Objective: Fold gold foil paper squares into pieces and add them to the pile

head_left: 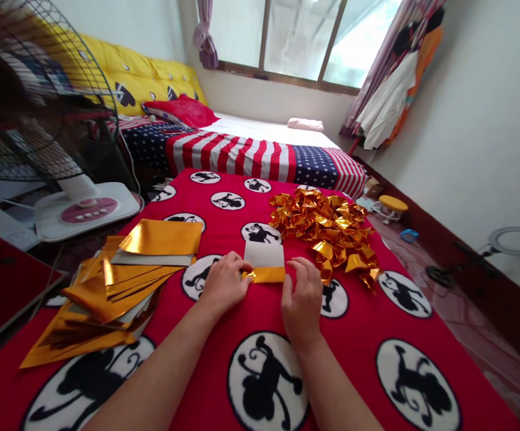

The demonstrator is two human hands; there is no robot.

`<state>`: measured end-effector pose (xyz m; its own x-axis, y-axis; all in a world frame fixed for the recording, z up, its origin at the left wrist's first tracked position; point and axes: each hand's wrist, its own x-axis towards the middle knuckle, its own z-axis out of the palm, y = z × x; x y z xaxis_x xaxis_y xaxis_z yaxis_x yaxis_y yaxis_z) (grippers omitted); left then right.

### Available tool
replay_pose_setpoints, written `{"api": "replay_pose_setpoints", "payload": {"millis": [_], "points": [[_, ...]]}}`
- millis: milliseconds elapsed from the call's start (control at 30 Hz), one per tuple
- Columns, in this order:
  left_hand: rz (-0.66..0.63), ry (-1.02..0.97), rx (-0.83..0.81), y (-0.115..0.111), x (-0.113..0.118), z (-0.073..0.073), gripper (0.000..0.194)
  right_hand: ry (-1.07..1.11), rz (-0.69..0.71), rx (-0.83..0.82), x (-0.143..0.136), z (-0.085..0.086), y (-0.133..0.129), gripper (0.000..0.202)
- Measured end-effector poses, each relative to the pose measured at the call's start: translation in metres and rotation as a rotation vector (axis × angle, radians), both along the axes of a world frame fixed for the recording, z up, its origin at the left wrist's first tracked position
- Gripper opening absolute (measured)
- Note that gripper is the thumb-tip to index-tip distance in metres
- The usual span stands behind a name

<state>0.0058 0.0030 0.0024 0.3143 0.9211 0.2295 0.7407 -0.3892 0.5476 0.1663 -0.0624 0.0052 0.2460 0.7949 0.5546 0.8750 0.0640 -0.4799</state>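
A sheet of paper lies on the red cloth between my hands, its pale side up, with a gold strip folded over along the near edge. My left hand has its fingers closed on the left end of that gold fold. Beside the right end, my right hand rests with curled fingers, thumb apart from them, near the paper's edge. A loose stack of gold sheets spreads out on the left. Folded gold pieces lie heaped to the right, beyond my right hand.
The cloth has black monkey figures in white circles. At the left stands a fan. A bed with a striped and starred cover is behind the table. A yellow stool and a ring light are at the right.
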Motion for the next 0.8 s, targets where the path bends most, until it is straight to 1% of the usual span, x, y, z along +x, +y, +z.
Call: {"api": "replay_pose_setpoints", "payload": {"millis": [33,67,133,167,200,267,400,500,600,667,733,767,800], "points": [[-0.003,0.001,0.007,0.0,0.0,0.0,0.012,-0.039,0.097,-0.001,-0.008,0.0,-0.003,0.032],[-0.004,0.004,0.012,0.0,-0.001,-0.001,0.013,-0.085,0.204,-0.045,-0.016,0.0,-0.006,0.037],[-0.004,0.012,0.018,0.001,-0.001,-0.002,0.014,-0.188,0.38,-0.18,-0.031,-0.002,-0.01,0.051],[-0.003,0.015,0.018,0.001,-0.001,-0.002,0.015,-0.222,0.424,-0.241,-0.036,-0.004,-0.012,0.056],[-0.001,0.015,0.017,0.001,-0.002,-0.002,0.016,-0.243,0.439,-0.293,-0.039,-0.005,-0.014,0.061],[-0.004,0.006,0.013,0.001,-0.002,-0.001,0.016,-0.273,0.424,-0.375,-0.038,-0.006,-0.017,0.068],[-0.015,-0.013,-0.008,-0.001,-0.001,0.002,0.014,-0.31,0.299,-0.485,-0.017,-0.004,-0.023,0.076],[-0.015,-0.022,-0.023,0.0,-0.003,0.003,0.014,-0.342,0.238,-0.512,-0.004,-0.004,-0.026,0.071],[-0.025,-0.025,-0.038,0.0,-0.005,0.005,0.015,-0.359,0.22,-0.494,-0.001,-0.005,-0.027,0.069],[0.002,0.011,0.014,-0.004,-0.004,0.008,0.019,-0.366,0.211,-0.476,-0.003,-0.006,-0.027,0.068],[0.05,0.054,0.12,-0.012,0.002,0.013,0.024,-0.379,0.205,-0.462,-0.004,-0.008,-0.028,0.067],[0.043,0.04,0.161,-0.017,0.007,0.016,0.024,-0.389,0.204,-0.457,-0.005,-0.009,-0.028,0.066],[-0.006,-0.007,0.18,-0.023,0.013,0.018,0.025,-0.402,0.204,-0.451,-0.004,-0.011,-0.028,0.064]]}}
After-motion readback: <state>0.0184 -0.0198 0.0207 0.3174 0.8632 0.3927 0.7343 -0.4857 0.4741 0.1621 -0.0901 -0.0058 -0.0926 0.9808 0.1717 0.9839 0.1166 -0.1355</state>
